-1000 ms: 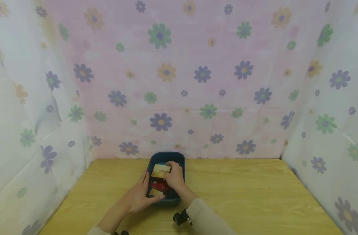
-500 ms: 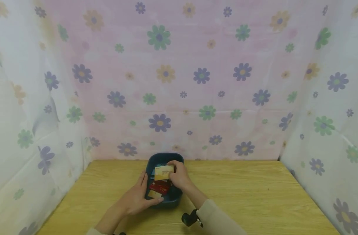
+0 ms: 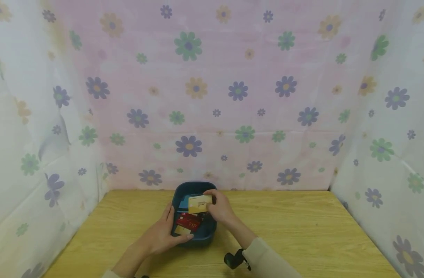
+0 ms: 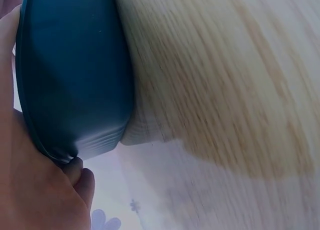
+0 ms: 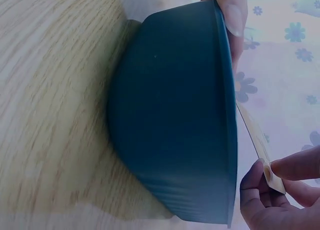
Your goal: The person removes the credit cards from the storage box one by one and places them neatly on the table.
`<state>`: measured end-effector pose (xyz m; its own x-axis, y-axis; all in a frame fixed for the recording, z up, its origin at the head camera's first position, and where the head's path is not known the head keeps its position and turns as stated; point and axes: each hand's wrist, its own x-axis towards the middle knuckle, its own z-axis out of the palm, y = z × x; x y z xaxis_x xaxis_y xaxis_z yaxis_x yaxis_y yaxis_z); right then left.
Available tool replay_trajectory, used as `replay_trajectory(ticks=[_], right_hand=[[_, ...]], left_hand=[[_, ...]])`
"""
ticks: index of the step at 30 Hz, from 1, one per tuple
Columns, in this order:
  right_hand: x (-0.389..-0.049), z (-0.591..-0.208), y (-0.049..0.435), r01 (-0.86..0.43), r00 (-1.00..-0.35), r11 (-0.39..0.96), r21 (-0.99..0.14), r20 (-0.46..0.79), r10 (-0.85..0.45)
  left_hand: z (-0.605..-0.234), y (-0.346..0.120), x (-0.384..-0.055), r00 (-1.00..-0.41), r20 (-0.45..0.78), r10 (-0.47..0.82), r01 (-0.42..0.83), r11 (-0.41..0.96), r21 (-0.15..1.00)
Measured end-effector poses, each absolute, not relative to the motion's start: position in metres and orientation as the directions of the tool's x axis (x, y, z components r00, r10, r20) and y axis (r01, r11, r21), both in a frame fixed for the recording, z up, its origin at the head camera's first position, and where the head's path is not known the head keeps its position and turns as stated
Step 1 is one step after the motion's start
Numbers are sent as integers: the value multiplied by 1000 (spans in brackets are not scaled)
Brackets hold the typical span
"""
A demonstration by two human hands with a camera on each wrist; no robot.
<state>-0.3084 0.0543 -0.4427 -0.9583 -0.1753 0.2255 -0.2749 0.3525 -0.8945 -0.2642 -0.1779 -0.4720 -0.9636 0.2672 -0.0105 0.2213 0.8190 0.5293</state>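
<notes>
To the right of the near end of the tub (image 3: 200, 242), a black device (image 3: 234, 259) beside the right sleeve (image 3: 271, 260). Gripping the tub at its near-left corner with the left hand (image 3: 159, 233), thumb over the near rim, fingers along the left wall. In the tub's near end, a gold card (image 3: 182, 230), then, just beyond, a red card (image 3: 189, 222) printed "VIP". Pinched in the right hand (image 3: 221, 207) at the tub's right side, a cream card (image 3: 198, 204), tilted and above rim height in the right wrist view. Toward the tub's far end, a blue card (image 3: 183, 202), partly hidden by the cream card. Under the tub, a table (image 3: 285, 227); beyond it, flowered cloth (image 3: 212, 69). Compared with half a second ago, right hand and cream card farther right, more of the blue card in sight; unchanged, the left hand's grip on the tub.
</notes>
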Motion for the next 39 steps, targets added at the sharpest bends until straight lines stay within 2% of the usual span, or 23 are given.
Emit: replay_trajectory(ticks=[7,16,39], right_hand=[[-309,-438,66,-267,-957,314,-911,212,-198],[-307,-433,79,-236,-966,330,-914,182,-184],[-308,-431,107,-248,-966,334,-909,208,-152]], left_hand=[[-472,-178,-265,-964,-21,266,216,822,527],[-471,-177,-267,-965,8,262,230,830,508],[-480,-177,-265,-973,27,229,208,823,529]])
